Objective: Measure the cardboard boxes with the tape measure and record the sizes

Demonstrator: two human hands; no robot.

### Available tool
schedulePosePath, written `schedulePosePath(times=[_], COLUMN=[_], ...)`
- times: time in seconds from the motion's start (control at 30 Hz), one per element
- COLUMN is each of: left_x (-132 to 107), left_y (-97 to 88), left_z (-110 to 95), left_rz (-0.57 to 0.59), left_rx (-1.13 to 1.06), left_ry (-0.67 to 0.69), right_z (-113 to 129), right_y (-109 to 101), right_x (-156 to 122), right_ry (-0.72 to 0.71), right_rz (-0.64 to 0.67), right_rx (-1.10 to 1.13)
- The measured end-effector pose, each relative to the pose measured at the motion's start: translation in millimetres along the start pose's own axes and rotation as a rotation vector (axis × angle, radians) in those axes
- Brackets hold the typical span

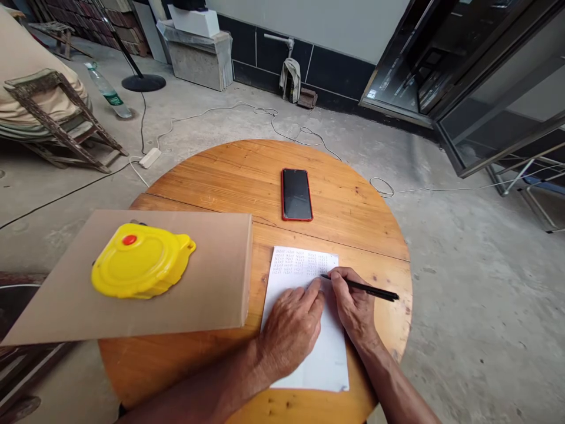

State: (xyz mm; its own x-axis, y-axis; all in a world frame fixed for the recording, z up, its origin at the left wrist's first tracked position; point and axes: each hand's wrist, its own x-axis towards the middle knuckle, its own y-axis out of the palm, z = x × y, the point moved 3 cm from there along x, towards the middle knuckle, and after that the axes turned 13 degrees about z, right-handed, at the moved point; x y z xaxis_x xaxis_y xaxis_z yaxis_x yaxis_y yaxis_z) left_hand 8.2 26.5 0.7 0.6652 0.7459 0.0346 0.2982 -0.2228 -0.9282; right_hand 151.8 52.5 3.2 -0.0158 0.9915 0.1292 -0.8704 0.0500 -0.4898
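Observation:
A sheet of white paper [324, 353] lies on the round wooden table [212, 171], with rows of small handwriting across its upper part. My right hand [355, 303] is closed around a black pen [375, 290], its tip at the end of the lowest written row. Beside it, my left hand [293, 324] rests flat on the middle of the paper, fingers stretched toward the writing and holding nothing. Beyond the paper lies a smartphone [296, 195] in a red case, its screen dark.
Left of the paper, a cardboard box [220, 253] overhangs the table edge and carries a yellow tape-measure-shaped case [141, 262] with a red button. On the floor are a plastic bottle [109, 93], a power strip [150, 158] and loose cables. A wooden folding chair [66, 112] stands far left.

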Motion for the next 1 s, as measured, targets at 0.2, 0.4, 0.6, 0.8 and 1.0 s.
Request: schedulePosePath(times=[0.2,0.4,0.6,0.8,1.0], left_x=[-0.2,0.1,-0.2,-0.2,0.3], left_y=[-0.9,-0.8,-0.3,-1.3,-1.7], left_z=[0.7,0.5,-0.1,0.7,0.8], left_rz=[-0.015,-0.022,-0.011,0.013,0.015], left_rx=[-0.006,-0.006,-0.001,0.019,0.02], left_ry=[-0.003,-0.003,0.009,0.005,-0.001], right_z=[-0.8,0.9,-3.9,-6.1,-3.7], right_y=[1.2,0.7,-2.4,-3.1,-2.7], right_x=[2.4,2.7,0.2,-0.7,0.7], right_ry=[0.014,0.033,0.133,0.157,0.132], right_rz=[-0.001,-0.005,-0.074,-0.063,-0.044], right_rx=[0.01,-0.001,0.085,0.09,0.065])
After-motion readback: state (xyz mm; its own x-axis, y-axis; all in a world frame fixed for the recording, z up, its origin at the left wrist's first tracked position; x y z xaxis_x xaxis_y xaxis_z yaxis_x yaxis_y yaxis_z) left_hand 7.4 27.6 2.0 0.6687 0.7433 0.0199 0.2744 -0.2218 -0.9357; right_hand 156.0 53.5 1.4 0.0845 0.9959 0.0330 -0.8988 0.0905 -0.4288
